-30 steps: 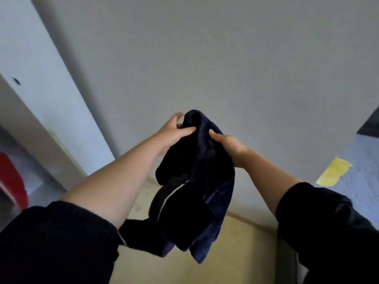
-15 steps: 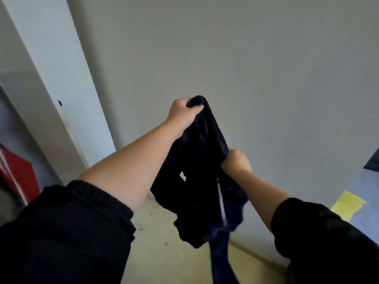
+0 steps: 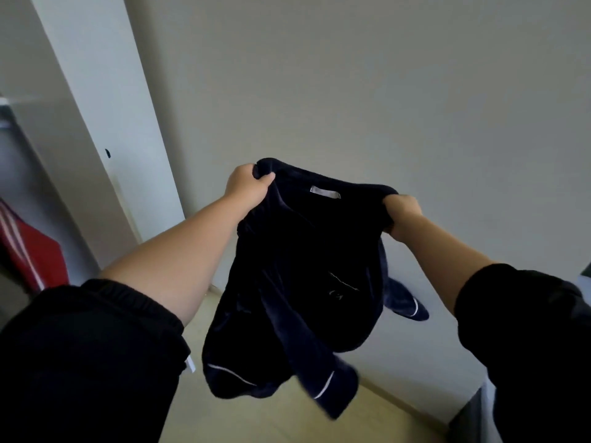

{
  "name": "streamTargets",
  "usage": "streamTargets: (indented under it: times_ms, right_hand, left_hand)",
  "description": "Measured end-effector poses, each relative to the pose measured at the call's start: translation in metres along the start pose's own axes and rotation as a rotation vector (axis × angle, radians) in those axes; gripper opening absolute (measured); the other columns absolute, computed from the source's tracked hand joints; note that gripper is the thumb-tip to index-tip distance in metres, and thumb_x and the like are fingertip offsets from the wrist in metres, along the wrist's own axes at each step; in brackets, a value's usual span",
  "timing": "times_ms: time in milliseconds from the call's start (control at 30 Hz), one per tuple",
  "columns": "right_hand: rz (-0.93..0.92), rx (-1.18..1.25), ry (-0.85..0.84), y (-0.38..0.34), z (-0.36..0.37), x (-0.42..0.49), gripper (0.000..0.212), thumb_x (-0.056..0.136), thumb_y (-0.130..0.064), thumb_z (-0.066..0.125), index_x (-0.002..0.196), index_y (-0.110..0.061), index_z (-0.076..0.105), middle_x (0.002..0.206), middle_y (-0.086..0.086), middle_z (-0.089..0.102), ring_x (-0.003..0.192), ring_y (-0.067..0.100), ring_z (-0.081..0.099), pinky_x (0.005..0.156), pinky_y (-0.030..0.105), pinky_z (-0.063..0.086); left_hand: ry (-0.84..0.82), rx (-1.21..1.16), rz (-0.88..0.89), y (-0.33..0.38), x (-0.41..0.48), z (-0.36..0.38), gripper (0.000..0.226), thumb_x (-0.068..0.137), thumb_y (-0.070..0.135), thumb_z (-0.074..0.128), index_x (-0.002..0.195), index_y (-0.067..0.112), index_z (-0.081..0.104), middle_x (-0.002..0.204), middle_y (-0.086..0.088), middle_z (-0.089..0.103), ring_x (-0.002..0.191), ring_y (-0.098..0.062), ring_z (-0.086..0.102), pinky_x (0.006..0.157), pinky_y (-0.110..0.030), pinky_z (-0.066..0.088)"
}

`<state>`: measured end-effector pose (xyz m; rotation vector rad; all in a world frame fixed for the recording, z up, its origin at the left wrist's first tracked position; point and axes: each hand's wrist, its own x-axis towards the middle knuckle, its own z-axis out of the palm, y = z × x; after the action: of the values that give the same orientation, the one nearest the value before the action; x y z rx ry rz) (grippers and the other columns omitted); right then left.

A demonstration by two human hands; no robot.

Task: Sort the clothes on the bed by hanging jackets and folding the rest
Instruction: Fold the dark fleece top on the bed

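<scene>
Single view, from your head: the camera faces forward and slightly down along both forearms, close to your left hand (image 3: 248, 185) and right hand (image 3: 402, 214), with the dark garment (image 3: 303, 282) they grip at centre. The wall (image 3: 383, 91) fills the far field; the floor (image 3: 256, 420) lies near, below; a white panel (image 3: 105, 100) stands left.

The fingers of the right hand (image 3: 402, 215) are buried in the dark blue garment (image 3: 303, 266), whose lower cuff (image 3: 329, 390) is smeared by blur, its collar label (image 3: 325, 192) and chest mark (image 3: 335, 294) too small to read, while a red object (image 3: 35, 260) is cut by the left edge.
</scene>
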<state>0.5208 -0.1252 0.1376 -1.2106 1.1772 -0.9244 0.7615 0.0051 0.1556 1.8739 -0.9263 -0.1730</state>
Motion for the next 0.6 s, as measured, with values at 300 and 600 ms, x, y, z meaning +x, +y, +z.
streamTargets:
  times_ms: [300, 600]
  right_hand:
    - [-0.063, 0.312, -0.205, -0.051, 0.031, -0.021, 0.018, 0.089, 0.001, 0.043, 0.087, -0.007, 0.059, 0.082, 0.012, 0.065, 0.066, 0.022, 0.065, 0.056, 0.03, 0.055]
    - [-0.456, -1.044, -0.043, -0.029, 0.016, 0.002, 0.019, 0.075, 0.005, 0.042, 0.066, -0.005, 0.055, 0.059, 0.008, 0.048, 0.063, 0.027, 0.049, 0.051, 0.023, 0.036]
  left_hand:
    - [-0.005, -0.119, -0.133, -0.025, -0.005, -0.024, 0.014, 0.082, 0.027, 0.06, 0.082, 0.014, 0.064, 0.074, 0.0, 0.062, 0.071, -0.021, 0.06, 0.065, -0.028, 0.045]
    - [-0.247, 0.328, -0.018, -0.063, -0.012, -0.05, 0.03, 0.086, 0.032, 0.066, 0.06, 0.022, 0.057, 0.063, 0.005, 0.056, 0.059, -0.01, 0.052, 0.052, -0.023, 0.037]
